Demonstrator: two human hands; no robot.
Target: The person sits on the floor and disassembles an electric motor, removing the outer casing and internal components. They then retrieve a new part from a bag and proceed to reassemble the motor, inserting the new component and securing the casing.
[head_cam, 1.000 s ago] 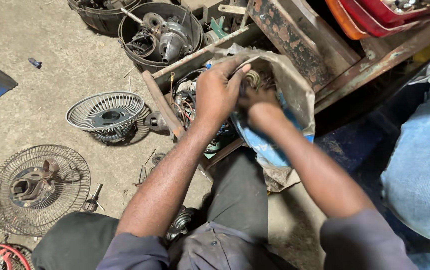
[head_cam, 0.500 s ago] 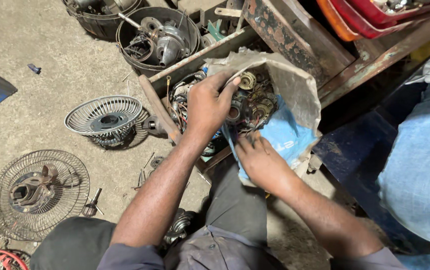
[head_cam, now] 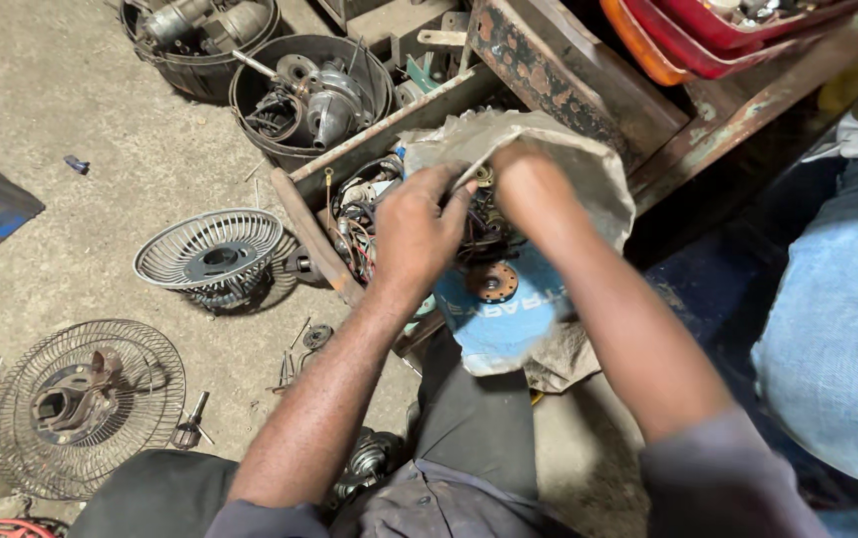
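While the person is sitting on the concrete floor (head_cam: 100, 120) with dark trousers nearest the camera, a small motor part (head_cam: 364, 463) is lying by the knee. Both forearms are reaching forward into a woven sack (head_cam: 588, 189), grey outside and blue inside, which is resting open against a rusty wooden tray (head_cam: 319, 239). The left hand (head_cam: 414, 234) is curling its fingers round a thin metal piece at the sack's mouth, pinching it over a tangle of wired motor parts (head_cam: 359, 224). The right hand (head_cam: 529, 179) is sitting deeper in the sack, knuckles up; whether its fingers are gripping anything I cannot tell. A round copper-coloured disc (head_cam: 492, 282) is lying just below the hands on the blue lining. To the left, two wire fan guards (head_cam: 210, 254) (head_cam: 80, 403) are lying on the floor. Farther off, two dark round tubs (head_cam: 299, 95) (head_cam: 195, 40) are holding motor pieces.
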